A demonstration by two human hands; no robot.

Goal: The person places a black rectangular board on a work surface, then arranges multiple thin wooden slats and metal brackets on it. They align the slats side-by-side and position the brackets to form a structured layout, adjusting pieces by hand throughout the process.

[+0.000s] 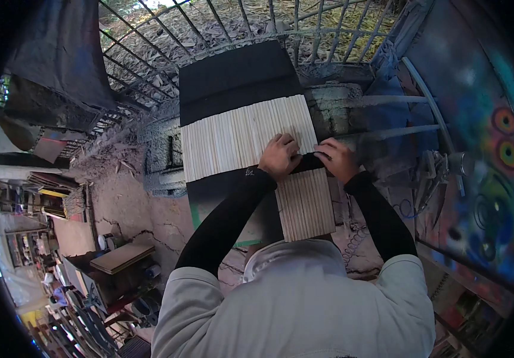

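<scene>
A long row of thin, pale wooden strips lies side by side across a black board. My left hand is bent over the near edge of this row toward its right end, fingers curled against the strips. At the row's near right corner, my right hand has its fingers and thumb drawn together on the end strips. A second, smaller block of browner strips lies nearer to me, below both hands. What the fingertips grip exactly is partly hidden.
Metal bars stand beyond the board. A spray-painted panel rises at the right, near a spray gun and a coiled hose. Flat boards lie at the lower left. Cracks run across the floor.
</scene>
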